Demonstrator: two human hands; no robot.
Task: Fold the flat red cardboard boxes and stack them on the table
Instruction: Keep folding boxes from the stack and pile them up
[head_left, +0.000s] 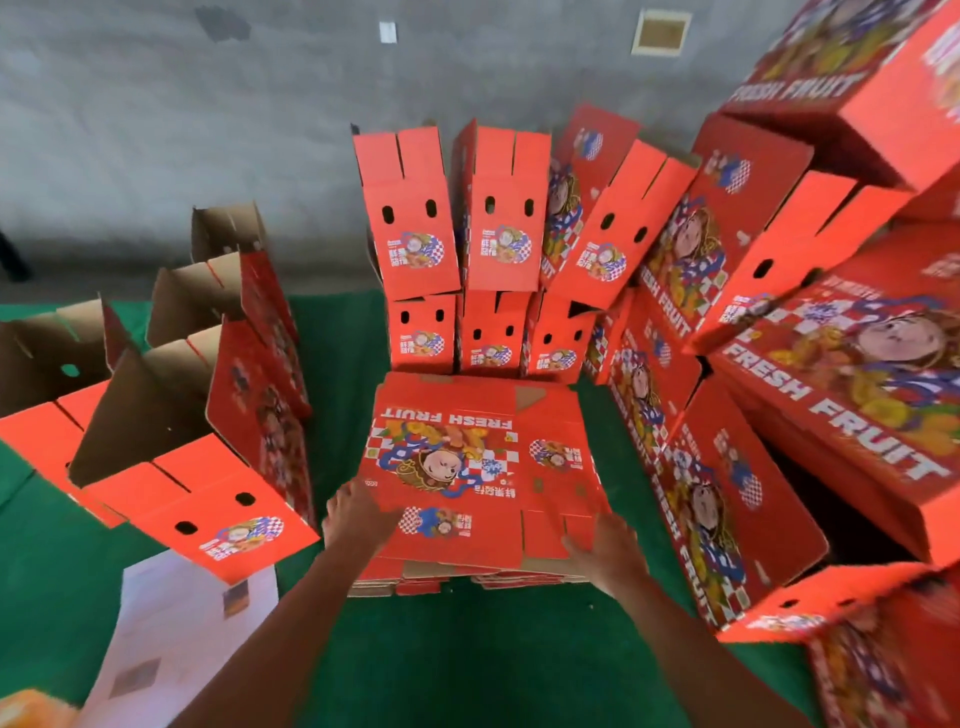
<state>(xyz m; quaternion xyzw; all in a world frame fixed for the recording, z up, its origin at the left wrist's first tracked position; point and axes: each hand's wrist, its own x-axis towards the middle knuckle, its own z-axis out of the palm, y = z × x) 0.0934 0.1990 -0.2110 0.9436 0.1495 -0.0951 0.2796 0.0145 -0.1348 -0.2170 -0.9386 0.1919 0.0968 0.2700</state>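
Red printed cardboard, flat: the top flat box (480, 467) of a low pile of flat boxes (467, 579), lying on the green-covered bench (467, 665) near its near edge, at the middle. Print reads "FRESH FRUIT" upside down to the viewer, with a cartoon figure on blue and white checks.

Left hand (358, 512): on the near left corner of the top flat box, fingers (382, 519) curled over its left edge and holding it. Right hand (605, 545): at the near right corner of the same box, fingers (576, 545) laid on the near flap; whether they curl under the edge cannot be told, as the hand is blurred.

Folded boxes, far row (483, 249): stood on end in two tiers along the far edge of the bench behind the pile, end flaps up, each with two oval holes and a small label.

Folded boxes, right stack (810, 374): along the right edge, leaning and piled at mixed angles, the nearest touching the right side of the flat pile.

Folded boxes, left group (208, 447): toward the left edge, open tops tilted, brown insides showing.

White sheet (171, 634): on the bench at the near left, partly under the nearest left box.

Grey wall (208, 130): beyond the far edge.
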